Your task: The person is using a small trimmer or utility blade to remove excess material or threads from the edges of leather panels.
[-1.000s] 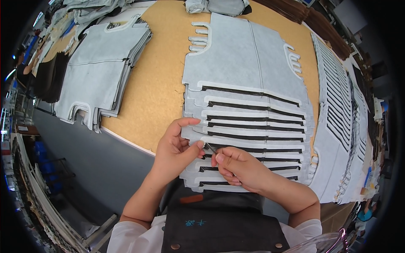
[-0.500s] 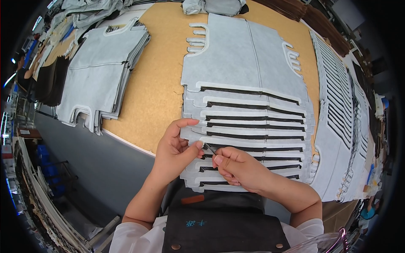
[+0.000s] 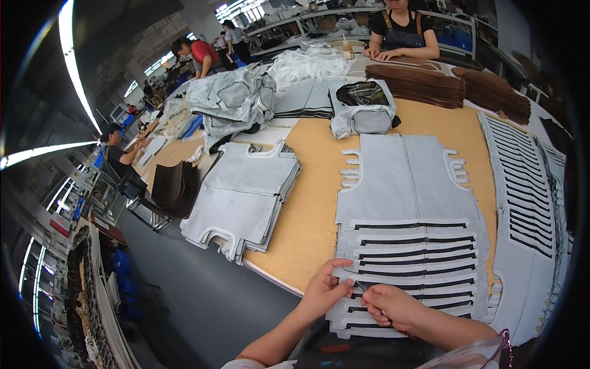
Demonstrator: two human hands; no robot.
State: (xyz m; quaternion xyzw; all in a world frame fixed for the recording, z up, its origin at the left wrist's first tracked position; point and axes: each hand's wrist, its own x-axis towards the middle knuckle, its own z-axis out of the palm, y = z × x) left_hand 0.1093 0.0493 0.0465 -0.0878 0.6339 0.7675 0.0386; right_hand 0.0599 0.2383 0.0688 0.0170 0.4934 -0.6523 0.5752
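A light grey fabric panel (image 3: 396, 178) lies before me, with black strips edged in white across its near part. At its left edge my left hand (image 3: 326, 289) has thumb and fingers pinched on the end of a layered strip piece. Close beside it, my right hand (image 3: 393, 305) is closed round a thin dark pointed tool (image 3: 361, 286). The tool's tip meets the end of a black strip by my left thumb. Its handle is hidden in my fingers, so its exact kind cannot be made out.
Left of the panel lies a stack of grey panels (image 3: 236, 184). Farther off are bundled grey covers (image 3: 230, 98), a padded grey piece (image 3: 362, 114) and brown sheets (image 3: 415, 86). Another striped panel (image 3: 522, 184) lies to the right. People (image 3: 402, 34) work around the tan table (image 3: 307, 203).
The view has tilted up and turned left, so the table sits lower and further right, and people at the far side show. Both hands keep nearly the same hold at the panel's left edge.
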